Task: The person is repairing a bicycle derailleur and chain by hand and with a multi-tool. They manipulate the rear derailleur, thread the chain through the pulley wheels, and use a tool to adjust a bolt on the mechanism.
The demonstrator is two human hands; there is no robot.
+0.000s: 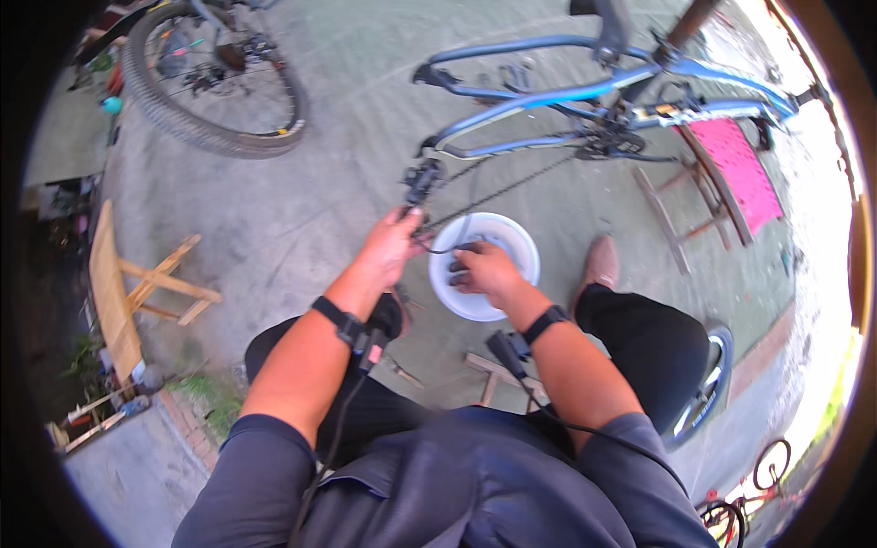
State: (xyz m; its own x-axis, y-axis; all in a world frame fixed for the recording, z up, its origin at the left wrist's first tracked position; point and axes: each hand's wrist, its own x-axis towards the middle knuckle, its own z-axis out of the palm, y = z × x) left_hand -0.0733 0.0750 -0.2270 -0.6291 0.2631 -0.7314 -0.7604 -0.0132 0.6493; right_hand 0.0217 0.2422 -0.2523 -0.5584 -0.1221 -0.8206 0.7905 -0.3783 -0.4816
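Observation:
A blue bicycle frame point(557, 94) without its rear wheel stands in front of me, with a rear derailleur point(422, 181) hanging at its near end. Around the lower part of that derailleur, the fingers of my left hand point(388, 245) are closed. A chain point(512, 189) slants from there up to the crankset point(614, 142). My right hand point(486, 274) is over a white bucket point(523, 239), its blackened fingers curled; what they hold, if anything, cannot be made out. A thin dark cable or hose point(470, 215) loops down between my hands.
A loose wheel point(192, 128) lies at the far left. Below it stands a wooden folding stool point(151, 283). To the right is a seat with a pink top point(735, 169). Another wheel point(708, 388) is beside my right knee, and a red bicycle point(744, 502) is at lower right.

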